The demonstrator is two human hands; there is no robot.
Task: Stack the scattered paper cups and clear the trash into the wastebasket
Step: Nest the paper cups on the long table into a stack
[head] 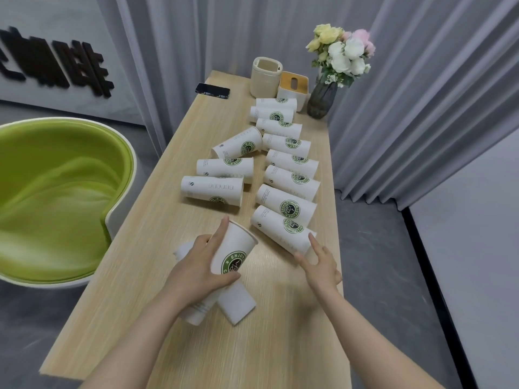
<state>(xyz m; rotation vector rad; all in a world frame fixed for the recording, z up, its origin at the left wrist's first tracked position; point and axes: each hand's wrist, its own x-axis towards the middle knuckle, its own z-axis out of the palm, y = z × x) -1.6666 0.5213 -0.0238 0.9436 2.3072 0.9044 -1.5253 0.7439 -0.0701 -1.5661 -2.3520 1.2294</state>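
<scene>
Left hand curls round white green-logo paper cup, bottom middle, mouth up for stacking. Right hand, fingers spread, reaches nearest lying cup.

The tabletop is pale wood-grain laminate, smooth and matt. The paper cups are matt white with green printed logos. The vase looks like dark ribbed glass, and the phone is glossy black.

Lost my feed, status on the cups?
Left hand grips upright cup. Right hand open, reaching nearest lying cup. Nothing blocking.
</scene>
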